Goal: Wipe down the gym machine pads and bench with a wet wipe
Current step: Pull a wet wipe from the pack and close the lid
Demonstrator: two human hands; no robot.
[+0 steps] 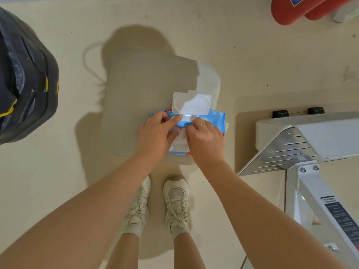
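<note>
Both hands work at the pack's (213,119) opening, lid (191,102) flipped up: left hand (155,134) pointing with index, right hand (205,138) apparently pinching a wipe. Pack lies at the seat's (147,74) near right edge; seat's far half bare.

The tabletop (136,78) is bare on its far and left parts, open to reach from above. The wipes pack (217,118) lies at its near right, its lid (191,102) flipped up and standing in the way on the far side. Both hands, left (155,136) and right (206,140), cover the pack. A white machine frame (310,144) crowds the right; a dark bag (25,78) bounds the left. Bare floor (252,55) lies beyond.
</note>
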